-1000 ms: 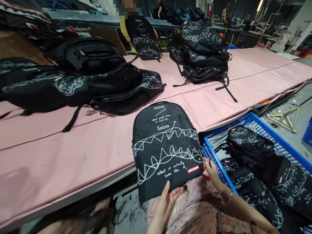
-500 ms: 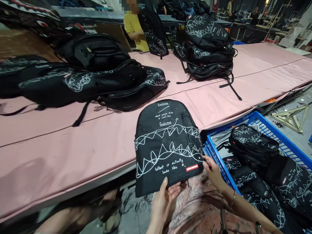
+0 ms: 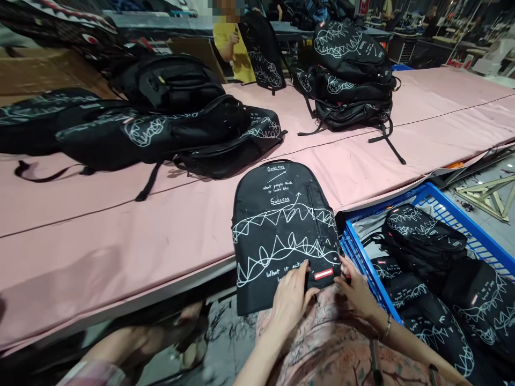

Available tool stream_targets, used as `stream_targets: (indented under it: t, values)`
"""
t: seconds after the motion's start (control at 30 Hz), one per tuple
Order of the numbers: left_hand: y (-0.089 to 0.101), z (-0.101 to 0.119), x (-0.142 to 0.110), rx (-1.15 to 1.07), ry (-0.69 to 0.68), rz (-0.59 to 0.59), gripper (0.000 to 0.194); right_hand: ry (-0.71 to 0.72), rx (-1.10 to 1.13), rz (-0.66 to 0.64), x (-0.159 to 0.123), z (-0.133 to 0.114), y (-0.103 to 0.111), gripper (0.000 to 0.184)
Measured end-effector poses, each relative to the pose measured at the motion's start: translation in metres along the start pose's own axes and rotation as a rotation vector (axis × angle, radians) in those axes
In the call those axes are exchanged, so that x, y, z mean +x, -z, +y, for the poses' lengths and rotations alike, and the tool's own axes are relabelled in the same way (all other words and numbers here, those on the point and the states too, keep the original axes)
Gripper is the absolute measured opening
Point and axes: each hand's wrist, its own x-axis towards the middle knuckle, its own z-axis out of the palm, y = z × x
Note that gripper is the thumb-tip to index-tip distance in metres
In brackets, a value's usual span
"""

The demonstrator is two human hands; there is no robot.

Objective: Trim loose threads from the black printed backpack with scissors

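Note:
A black backpack (image 3: 284,228) with white scribbled zigzag lines, the word "Success" and a small red label leans upright against the pink table's edge, facing me. My left hand (image 3: 293,294) lies over its lower front, covering part of the lettering, with fingers and thumb pinching the fabric beside the label. At the lower right side, my right hand (image 3: 354,287) is closed at the bag's edge. Something small and dark with a hint of red shows in that hand, too hidden to name.
More black backpacks lie heaped on the pink table (image 3: 193,214) at left, with a stack (image 3: 346,80) at the back. A blue crate (image 3: 454,206) of backpacks stands at right. Someone in a yellow top (image 3: 233,48) is across the table. Another person's leg (image 3: 129,343) shows at lower left.
My left hand has gone from under the bag's bottom edge up onto its lower front, near the red label. The right hand stays at the side. The view has shifted slightly.

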Motion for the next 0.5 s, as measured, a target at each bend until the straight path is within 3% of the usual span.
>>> stream_targets:
  t: [0.17, 0.33, 0.5]
  values:
    - [-0.007, -0.005, -0.006, 0.003, -0.031, -0.028, 0.057, -0.05, 0.017, -0.046, -0.002, -0.009, -0.002, 0.05]
    - [-0.018, -0.003, -0.012, 0.083, -0.014, 0.095, 0.063, -0.061, -0.056, -0.06, -0.002, -0.013, 0.0, 0.05]
    - [-0.021, -0.005, -0.01, 0.095, -0.05, 0.06, 0.058, -0.031, -0.085, -0.046, -0.002, -0.012, 0.001, 0.049]
